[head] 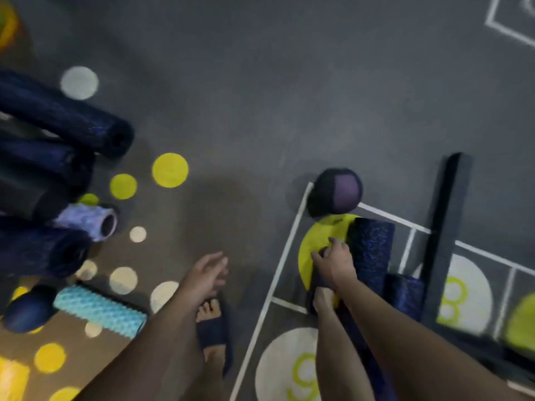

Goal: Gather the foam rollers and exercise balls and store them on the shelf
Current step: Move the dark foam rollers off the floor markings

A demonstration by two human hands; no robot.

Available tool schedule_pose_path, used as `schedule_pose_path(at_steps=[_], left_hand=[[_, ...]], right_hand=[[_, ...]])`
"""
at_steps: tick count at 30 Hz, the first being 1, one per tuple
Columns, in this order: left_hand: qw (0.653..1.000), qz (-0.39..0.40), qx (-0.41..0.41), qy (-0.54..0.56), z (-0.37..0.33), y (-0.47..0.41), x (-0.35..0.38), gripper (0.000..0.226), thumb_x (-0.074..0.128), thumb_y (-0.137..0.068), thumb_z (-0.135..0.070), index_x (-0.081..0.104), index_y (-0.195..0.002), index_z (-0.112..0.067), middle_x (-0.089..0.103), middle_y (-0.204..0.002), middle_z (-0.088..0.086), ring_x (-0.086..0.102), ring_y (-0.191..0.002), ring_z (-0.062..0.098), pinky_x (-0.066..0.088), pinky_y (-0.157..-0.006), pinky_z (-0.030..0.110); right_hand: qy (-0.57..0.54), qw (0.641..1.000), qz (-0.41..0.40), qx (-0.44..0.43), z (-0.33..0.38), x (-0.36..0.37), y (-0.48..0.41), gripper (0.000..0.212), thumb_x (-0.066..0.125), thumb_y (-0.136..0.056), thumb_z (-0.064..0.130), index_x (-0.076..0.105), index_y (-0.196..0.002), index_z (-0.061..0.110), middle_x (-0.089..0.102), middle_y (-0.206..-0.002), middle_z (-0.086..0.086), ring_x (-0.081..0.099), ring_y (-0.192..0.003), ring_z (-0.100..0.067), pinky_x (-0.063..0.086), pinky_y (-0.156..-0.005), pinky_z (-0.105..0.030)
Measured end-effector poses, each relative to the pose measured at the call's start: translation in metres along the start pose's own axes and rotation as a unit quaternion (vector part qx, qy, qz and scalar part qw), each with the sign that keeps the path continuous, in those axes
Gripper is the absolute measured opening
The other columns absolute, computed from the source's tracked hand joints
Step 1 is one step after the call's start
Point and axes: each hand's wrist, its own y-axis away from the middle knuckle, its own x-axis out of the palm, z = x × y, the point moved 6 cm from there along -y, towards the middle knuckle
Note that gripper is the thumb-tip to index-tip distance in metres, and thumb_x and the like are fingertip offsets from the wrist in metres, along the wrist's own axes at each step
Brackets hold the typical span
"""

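Head cam looks straight down at a grey gym floor [289, 96] w/ painted dots and white lines. Landmark: the big yellow floor circle [318, 244] at centre-right.

Right hand [335, 263] is over that circle, fingers curled and touching the left side of an upright dark blue speckled foam roller [372, 250], which stands on the circle's right edge. Whether it's truly clamped or just resting there – can't tell, too blurry. Left hand [207, 273] hangs well left of the circle, fingers loosely spread, holding nothing.

Just beyond the circle, touching its far edge: a dark ball w/ a purple panel [337, 193]. Right of the circle, just beside the held roller, a shorter blue roller [405, 296], then a long black bar [445, 235] lying across the white lines.

Far left of the circle: a pile of dark navy rollers [58, 125], a lavender textured roller [89, 221] poking out, a teal bumpy roller [101, 311] flat on the floor, and a dark blue ball [27, 309] touching its left end.

Below the circle, a foot in a dark slide sandal [214, 328], near the left forearm.
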Motion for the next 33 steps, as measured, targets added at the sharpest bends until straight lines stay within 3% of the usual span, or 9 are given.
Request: schedule_pose_path(at_steps=[3, 6, 11, 13, 17, 20, 26, 31, 33], left_hand=[[0.999, 0.03, -0.011, -0.007, -0.027, -0.022, 0.091, 0.046, 0.073, -0.081, -0.064, 0.067, -0.118, -0.037, 0.074, -0.116, 0.001, 0.073, -0.1, 0.02, 0.055, -0.094, 0.043], [0.999, 0.042, -0.009, 0.006, -0.07, -0.068, 0.189, 0.04, 0.068, -0.09, -0.059, 0.063, -0.123, -0.038, 0.068, -0.128, -0.006, 0.068, -0.11, 0.02, 0.052, -0.1, 0.048], [0.998, 0.05, -0.027, 0.017, -0.115, -0.19, 0.321, 0.134, 0.07, -0.051, -0.094, 0.01, -0.161, -0.046, 0.034, -0.165, -0.005, 0.041, -0.147, 0.031, 0.038, -0.108, 0.067], [0.996, 0.043, -0.045, 0.056, -0.113, -0.246, 0.34, 0.13, 0.065, -0.054, -0.093, 0.005, -0.16, -0.048, 0.023, -0.17, -0.003, 0.031, -0.15, 0.041, 0.037, -0.104, 0.075], [0.984, 0.06, -0.044, 0.161, -0.111, -0.327, 0.362, 0.109, 0.067, -0.05, -0.096, 0.045, -0.145, -0.046, 0.06, -0.144, 0.0, 0.062, -0.121, 0.041, 0.052, -0.081, 0.075], [0.97, 0.12, -0.055, 0.206, -0.125, -0.327, 0.383, 0.08, 0.058, -0.072, -0.086, 0.064, -0.133, -0.035, 0.073, -0.128, 0.003, 0.07, -0.114, 0.035, 0.051, -0.09, 0.072], [0.952, 0.085, -0.079, 0.284, -0.094, -0.245, 0.344, 0.055, 0.051, -0.093, -0.062, 0.072, -0.126, -0.023, 0.076, -0.121, 0.006, 0.077, -0.095, 0.021, 0.062, -0.075, 0.037], [0.907, 0.073, -0.127, 0.396, -0.018, -0.175, 0.26, 0.061, 0.055, -0.085, -0.067, 0.075, -0.119, -0.021, 0.075, -0.124, 0.007, 0.071, -0.114, 0.024, 0.052, -0.103, 0.044], [0.903, 0.034, -0.118, 0.413, 0.017, -0.161, 0.213, 0.067, 0.072, -0.075, -0.066, 0.07, -0.126, -0.023, 0.074, -0.125, 0.005, 0.067, -0.121, 0.027, 0.05, -0.108, 0.051]], right_hand=[[-0.029, 0.999, 0.006, 0.028, -0.046, -0.049, -0.062, 0.068, 0.069, -0.09, 0.034, 0.042, -0.144, 0.002, 0.048, -0.138, -0.024, 0.046, -0.13, -0.044, 0.038, -0.108, -0.044], [-0.036, 0.999, 0.014, 0.016, -0.079, -0.085, -0.137, 0.085, 0.075, -0.085, 0.045, 0.036, -0.149, 0.004, 0.042, -0.146, -0.023, 0.043, -0.136, -0.041, 0.036, -0.112, -0.043], [-0.168, 0.984, 0.051, -0.013, -0.094, -0.103, -0.265, 0.075, 0.068, -0.093, 0.045, 0.039, -0.15, 0.005, 0.046, -0.152, -0.015, 0.04, -0.142, -0.029, 0.029, -0.108, -0.024], [-0.236, 0.97, 0.062, -0.011, -0.091, -0.092, -0.313, 0.079, 0.065, -0.094, 0.051, 0.035, -0.153, 0.008, 0.046, -0.153, -0.01, 0.042, -0.142, -0.026, 0.031, -0.108, -0.024], [-0.296, 0.949, 0.1, -0.045, -0.073, -0.056, -0.391, 0.095, 0.071, -0.07, 0.078, 0.049, -0.143, 0.022, 0.06, -0.135, 0.008, 0.059, -0.125, -0.016, 0.041, -0.112, -0.03], [-0.356, 0.93, 0.095, -0.018, -0.069, -0.049, -0.41, 0.095, 0.075, -0.049, 0.085, 0.059, -0.125, 0.032, 0.067, -0.124, 0.007, 0.066, -0.11, -0.016, 0.053, -0.102, -0.038], [-0.349, 0.935, 0.064, 0.001, -0.06, -0.043, -0.312, 0.083, 0.08, -0.053, 0.072, 0.06, -0.12, 0.029, 0.068, -0.116, 0.007, 0.066, -0.106, -0.012, 0.053, -0.101, -0.038], [-0.234, 0.965, 0.11, -0.037, -0.015, 0.007, -0.217, 0.103, 0.075, -0.045, 0.09, 0.059, -0.126, 0.028, 0.069, -0.12, 0.003, 0.066, -0.109, -0.016, 0.054, -0.101, -0.043], [-0.18, 0.971, 0.149, -0.051, 0.02, 0.043, -0.184, 0.107, 0.073, -0.05, 0.088, 0.055, -0.132, 0.021, 0.065, -0.125, -0.001, 0.063, -0.114, -0.02, 0.051, -0.104, -0.044]])
